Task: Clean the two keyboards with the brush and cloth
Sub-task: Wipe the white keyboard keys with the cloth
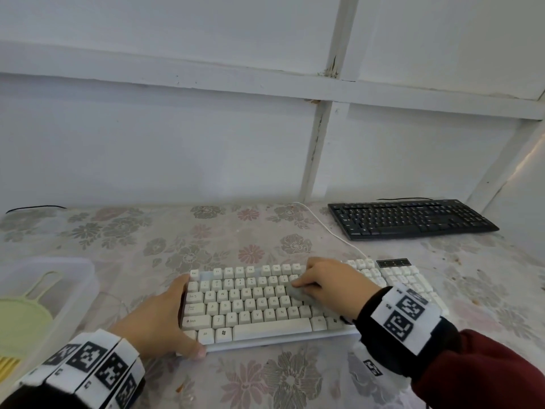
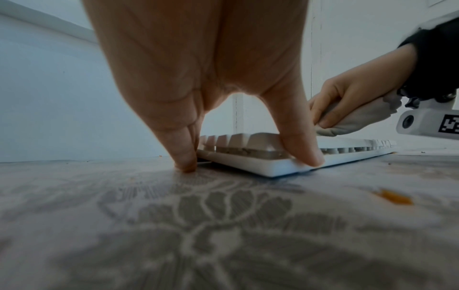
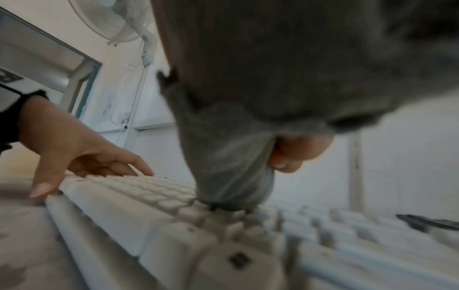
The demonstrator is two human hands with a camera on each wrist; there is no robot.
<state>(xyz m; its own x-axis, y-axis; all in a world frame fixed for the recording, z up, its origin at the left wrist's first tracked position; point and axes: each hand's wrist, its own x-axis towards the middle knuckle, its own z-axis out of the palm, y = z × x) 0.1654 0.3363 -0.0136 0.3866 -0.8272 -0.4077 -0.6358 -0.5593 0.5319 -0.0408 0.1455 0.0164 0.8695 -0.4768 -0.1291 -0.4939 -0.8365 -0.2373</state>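
White panelled walls stood behind a desk (image 1: 486, 261) covered in a flowered cloth. Near the desk's front edge lay the white keyboard (image 1: 250, 305). On its middle keys the right hand (image 1: 330, 287) gripped a bunched grey cloth (image 1: 298, 292), pressing it down, apparently to wipe the key tops. The left hand (image 1: 159, 320) braced the keyboard's left end, fingers straight along its side and thumb against the front corner, probably to stop it sliding under the wiping. Toward the desk's far right corner, well apart, sat the black keyboard (image 1: 413, 218), untouched. At the desk's left edge a clear plastic tub (image 1: 79, 278) held a pale green brush (image 1: 26, 317), idle for now.
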